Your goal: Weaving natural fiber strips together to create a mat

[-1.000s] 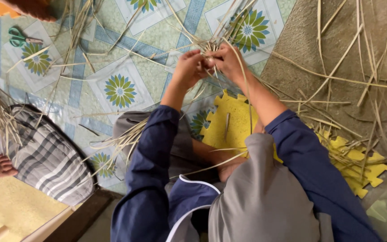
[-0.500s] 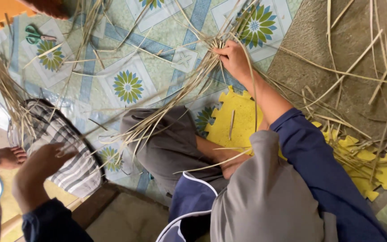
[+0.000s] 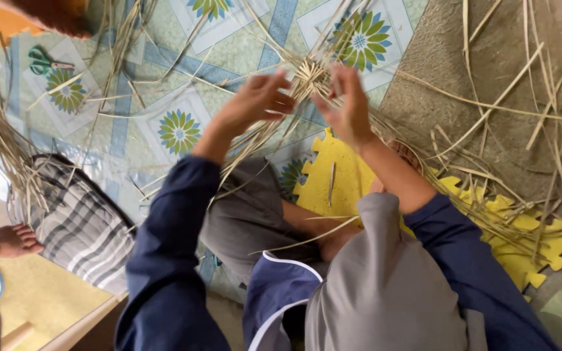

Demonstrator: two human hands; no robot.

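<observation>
Both hands meet at the woven strips (image 3: 308,77) over the mat (image 3: 164,78) — left hand (image 3: 255,101) left of them, right hand (image 3: 349,107) right. Scissors (image 3: 45,63) lie far left on the mat; foam tiles (image 3: 528,250) sit right — under loose strips.
</observation>
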